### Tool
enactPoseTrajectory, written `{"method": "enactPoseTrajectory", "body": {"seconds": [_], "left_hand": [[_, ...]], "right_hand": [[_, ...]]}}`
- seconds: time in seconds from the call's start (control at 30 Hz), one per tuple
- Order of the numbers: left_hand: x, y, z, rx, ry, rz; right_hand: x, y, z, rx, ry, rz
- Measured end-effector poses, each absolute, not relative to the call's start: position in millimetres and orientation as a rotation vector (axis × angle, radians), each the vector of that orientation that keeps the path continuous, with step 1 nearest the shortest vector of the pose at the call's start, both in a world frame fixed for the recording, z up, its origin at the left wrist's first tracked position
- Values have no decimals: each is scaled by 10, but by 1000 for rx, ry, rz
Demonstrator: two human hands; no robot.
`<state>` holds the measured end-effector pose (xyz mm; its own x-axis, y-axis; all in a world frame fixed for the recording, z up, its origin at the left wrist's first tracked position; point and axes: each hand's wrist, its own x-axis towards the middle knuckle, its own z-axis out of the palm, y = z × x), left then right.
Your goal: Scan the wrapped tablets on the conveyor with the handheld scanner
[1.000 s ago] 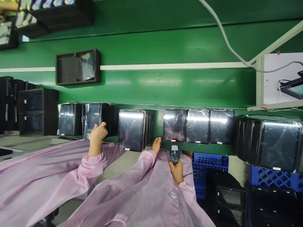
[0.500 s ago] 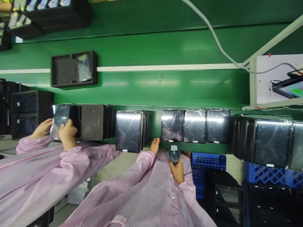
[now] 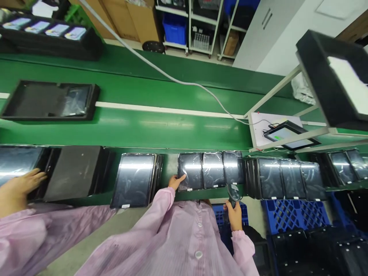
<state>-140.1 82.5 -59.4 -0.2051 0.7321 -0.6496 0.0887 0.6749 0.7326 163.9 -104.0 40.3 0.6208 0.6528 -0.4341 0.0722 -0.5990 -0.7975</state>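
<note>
1. Head view: our gaze has lifted since half a second ago. Shelving, cartons and a blue bin now fill the top of the frame, and the green conveyor (image 3: 172,126) runs across the middle instead of filling it.
2. Our left hand (image 3: 174,181) was at the lower edge of the leftmost wrapped tablet (image 3: 190,171) in the row of three. Now its fingers (image 3: 181,178) lie on that tablet's lower left corner, bent onto the film, thumb hidden. We cannot tell whether it is gripped or only steadied.
3. Our right hand (image 3: 234,215) remains clenched round the handle of the barcode scanner (image 3: 233,193). The scanner head has shifted from under the leftmost tablet to under the rightmost tablet (image 3: 233,168), at lower centre-right of the frame.
4. We judge the scanning has moved along the row, with the left hand staying on the first unit.
5. The row of three lies at frame centre on the near edge of the conveyor, small white labels along the lower edges. The scanner head touches or just overlaps the rightmost tablet's bottom edge; we cannot tell which.
6. At far left, a co-worker's hand (image 3: 20,186) now rests on a black tray (image 3: 73,172), no longer holding a tablet up.
7. A stack of tablets (image 3: 135,179) lies left of our left hand, more tablets (image 3: 290,178) to the right.
</note>
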Motion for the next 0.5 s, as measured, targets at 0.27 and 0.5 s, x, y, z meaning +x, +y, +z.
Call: {"method": "enactPoseTrajectory", "body": {"seconds": [0.27, 0.5], "left_hand": [[-1684, 599, -550, 680, 1862, 706], [-1905, 534, -491, 785, 2025, 601]], "right_hand": [[2413, -601, 417, -2228, -716, 791], [2957, 374, 185, -2431, -835, 681]]}}
